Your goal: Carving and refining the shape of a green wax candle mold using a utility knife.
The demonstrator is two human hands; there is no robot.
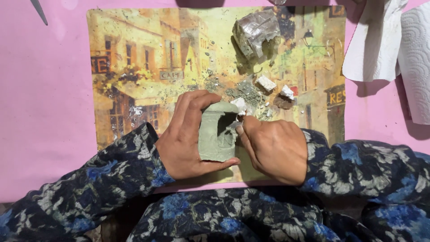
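the left hand (186, 139) is wrapped around a grey-green clay block (218, 132), thumb along its near lower edge and fingers curled over the top, so its grip is closed firmly on the piece. the block sits low on the picture mat (130, 67), just in front of the person's flowered sleeves (112, 179), and looks partly hollowed at its upper right. the right hand (273, 150) is bunched just beside it, fingertips pressed to the hollowed corner; its grip is nearly closed, and whether it pinches a small tool or only a crumb of clay cannot be told from this view

beyond the hands lie grey crumbs and dust (244, 92), a few white chunks (266, 83) and a lump wrapped in clear film (256, 31) near the mat's far edge. paper towel (385, 40) lies at the far right on the pink desk (45, 112), and a thin metal point (39, 11) shows at the far left corner

judging by the crumbs, the block is likely firm but brittle, fairly light, with a dry surface that should not slip. the thinned wall around the hollow looks most likely to chip, so holding it by the solid sides and base, as the left hand does, seems safest
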